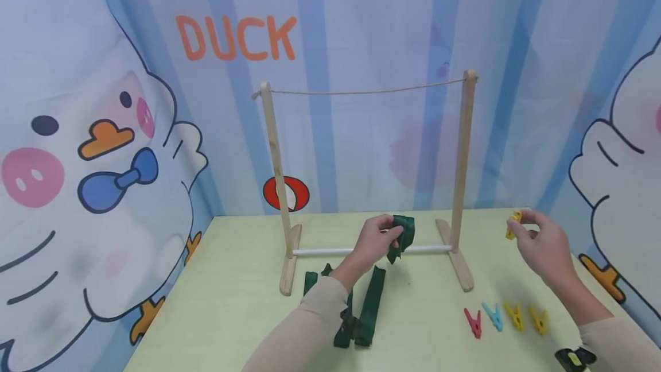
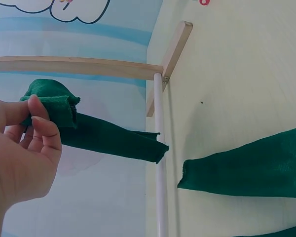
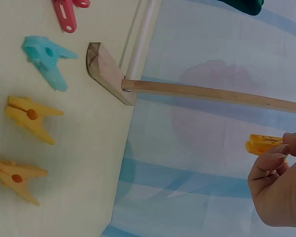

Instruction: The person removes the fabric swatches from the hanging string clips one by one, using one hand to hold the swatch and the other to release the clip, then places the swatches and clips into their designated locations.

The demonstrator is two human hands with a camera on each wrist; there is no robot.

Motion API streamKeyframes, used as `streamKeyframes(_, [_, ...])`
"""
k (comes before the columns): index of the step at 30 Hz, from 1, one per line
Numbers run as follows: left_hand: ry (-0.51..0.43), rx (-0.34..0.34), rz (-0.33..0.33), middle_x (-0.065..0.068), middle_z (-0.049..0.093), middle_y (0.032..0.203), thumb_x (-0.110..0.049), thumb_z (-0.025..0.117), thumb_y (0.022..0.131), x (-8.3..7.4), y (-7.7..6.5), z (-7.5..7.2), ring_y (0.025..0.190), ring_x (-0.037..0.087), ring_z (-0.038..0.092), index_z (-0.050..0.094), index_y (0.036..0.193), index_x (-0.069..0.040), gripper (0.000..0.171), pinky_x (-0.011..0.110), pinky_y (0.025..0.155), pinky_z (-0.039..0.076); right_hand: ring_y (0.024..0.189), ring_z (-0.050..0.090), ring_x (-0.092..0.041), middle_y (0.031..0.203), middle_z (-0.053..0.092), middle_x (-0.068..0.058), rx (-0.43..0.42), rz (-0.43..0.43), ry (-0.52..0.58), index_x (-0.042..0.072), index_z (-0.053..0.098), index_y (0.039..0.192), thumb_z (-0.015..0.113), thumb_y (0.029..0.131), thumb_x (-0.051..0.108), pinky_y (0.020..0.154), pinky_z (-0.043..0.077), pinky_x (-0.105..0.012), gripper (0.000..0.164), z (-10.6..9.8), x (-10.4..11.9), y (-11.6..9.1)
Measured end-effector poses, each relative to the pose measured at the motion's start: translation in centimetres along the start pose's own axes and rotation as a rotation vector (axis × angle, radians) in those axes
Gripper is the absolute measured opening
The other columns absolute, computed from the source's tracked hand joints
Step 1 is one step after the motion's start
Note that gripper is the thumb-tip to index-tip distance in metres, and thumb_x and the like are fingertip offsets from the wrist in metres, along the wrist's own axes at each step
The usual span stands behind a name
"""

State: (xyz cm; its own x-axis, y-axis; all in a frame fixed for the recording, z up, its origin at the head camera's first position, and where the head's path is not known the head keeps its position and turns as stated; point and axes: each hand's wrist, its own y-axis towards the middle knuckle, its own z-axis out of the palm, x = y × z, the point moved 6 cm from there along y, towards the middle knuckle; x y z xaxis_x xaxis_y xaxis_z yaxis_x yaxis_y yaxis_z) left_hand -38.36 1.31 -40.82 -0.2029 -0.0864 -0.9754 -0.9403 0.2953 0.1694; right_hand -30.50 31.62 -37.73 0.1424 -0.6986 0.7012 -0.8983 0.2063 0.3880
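In the head view my left hand (image 1: 379,240) pinches a dark green cloth strip (image 1: 404,231) between thumb and fingers, in front of the wooden stand's white bottom bar. The left wrist view shows that strip (image 2: 52,98) folded over at the fingers, its other end (image 2: 113,140) hanging down. Off to the right, above the table, my right hand (image 1: 544,245) pinches a yellow clothespin (image 1: 513,225). Its jaws look closed in the right wrist view. More green cloth strips (image 1: 372,309) lie on the table, partly hidden behind my left forearm.
A wooden stand (image 1: 462,159) with a string (image 1: 361,92) tied between its two posts stands at the table's back. At the front right lie a red clothespin (image 1: 473,322), a blue clothespin (image 1: 493,317) and two yellow clothespins (image 1: 514,317). A printed curtain (image 1: 361,27) hangs behind.
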Motion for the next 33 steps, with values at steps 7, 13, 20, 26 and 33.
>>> streamKeyframes(7, [-0.02, 0.006, -0.009, 0.003, 0.064, 0.096, -0.011, 0.063, 0.099, 0.3, 0.0, 0.5, 0.062, 0.011, 0.057, 0.067, 0.107, -0.001, 0.013, 0.025, 0.053, 0.042, 0.082, 0.061, -0.029, 0.124, 0.055, -0.03, 0.014, 0.024, -0.047, -0.01, 0.05, 0.134, 0.048, 0.105, 0.036, 0.052, 0.047, -0.034, 0.055, -0.1, -1.1, -0.6])
streamKeyframes(13, [-0.031, 0.016, -0.021, 0.002, 0.064, 0.095, -0.012, 0.063, 0.099, 0.6, -0.3, 0.7, 0.062, 0.012, 0.058, 0.067, 0.105, -0.003, 0.011, 0.024, 0.053, 0.041, 0.088, 0.059, -0.04, 0.122, 0.053, -0.035, 0.049, 0.021, -0.085, -0.015, 0.048, 0.132, 0.049, 0.105, 0.035, 0.056, 0.046, -0.036, 0.057, -0.4, -2.2, -1.1])
streamKeyframes(20, [-0.023, 0.043, -0.033, 0.001, 0.065, 0.095, -0.013, 0.064, 0.099, 1.7, -1.3, 0.8, 0.065, 0.016, 0.058, 0.067, 0.104, -0.005, 0.009, 0.026, 0.056, 0.042, 0.094, 0.057, -0.044, 0.122, 0.051, -0.036, 0.095, 0.066, -0.112, -0.019, 0.044, 0.133, 0.048, 0.105, 0.039, 0.062, 0.049, -0.043, 0.065, -0.6, -3.8, -1.3])
streamKeyframes(26, [-0.002, 0.097, -0.045, -0.001, 0.069, 0.092, -0.013, 0.064, 0.099, 3.0, -2.8, 0.8, 0.064, 0.016, 0.061, 0.069, 0.104, -0.006, 0.01, 0.025, 0.054, 0.04, 0.102, 0.054, -0.051, 0.122, 0.049, -0.039, 0.225, 0.202, -0.125, -0.022, 0.04, 0.134, 0.045, 0.104, 0.045, 0.067, 0.052, -0.048, 0.073, -1.1, -6.1, -1.6])
streamKeyframes(33, [0.11, 0.098, -0.074, 0.001, 0.066, 0.07, -0.012, 0.067, 0.096, 4.1, -3.9, 0.3, 0.062, 0.022, 0.065, 0.069, 0.098, -0.003, 0.009, 0.025, 0.068, 0.048, 0.101, 0.055, -0.05, 0.12, 0.05, -0.04, 0.277, 0.248, -0.134, -0.023, 0.039, 0.134, 0.046, 0.103, 0.047, 0.067, 0.052, -0.045, 0.077, -1.7, -7.2, -1.6])
